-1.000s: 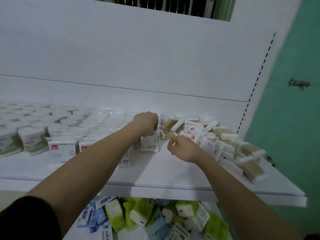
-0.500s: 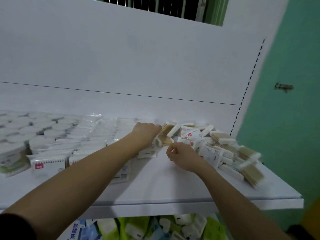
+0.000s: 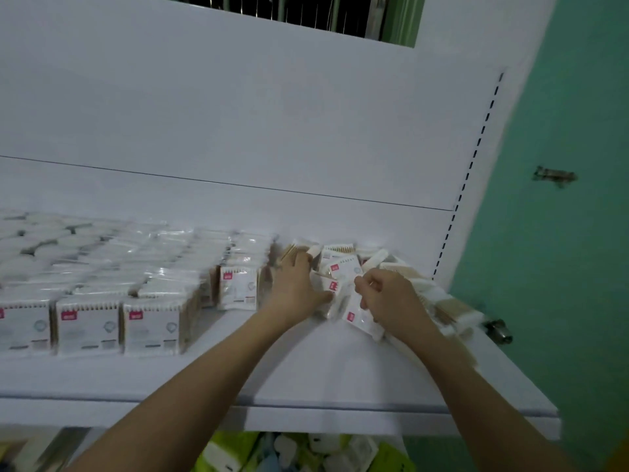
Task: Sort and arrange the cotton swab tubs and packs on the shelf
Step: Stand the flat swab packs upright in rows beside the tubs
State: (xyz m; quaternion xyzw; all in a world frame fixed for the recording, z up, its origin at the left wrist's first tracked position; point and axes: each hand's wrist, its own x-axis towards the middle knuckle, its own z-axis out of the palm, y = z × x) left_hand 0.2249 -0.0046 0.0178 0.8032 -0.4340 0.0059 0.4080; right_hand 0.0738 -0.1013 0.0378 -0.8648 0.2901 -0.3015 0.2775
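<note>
Cotton swab packs with red labels stand in neat rows [image 3: 149,328] on the left of the white shelf [image 3: 306,376]. A loose heap of the same packs [image 3: 343,260] lies at the right end. My left hand [image 3: 299,287] reaches into the heap's left side, fingers stretched over the packs and thumb against one. My right hand [image 3: 384,298] is curled and pinches a cotton swab pack [image 3: 357,316] at the heap's front. Round tubs [image 3: 27,233] are blurred at the far left.
The shelf's back panel rises right behind the packs. A green wall [image 3: 561,233] and a metal knob [image 3: 498,330] lie just past the shelf's right end. Green and white packs [image 3: 231,451] fill the shelf below.
My left hand has left the standing pack and moved right into the heap. My right hand has taken hold of a pack. The camera has moved closer.
</note>
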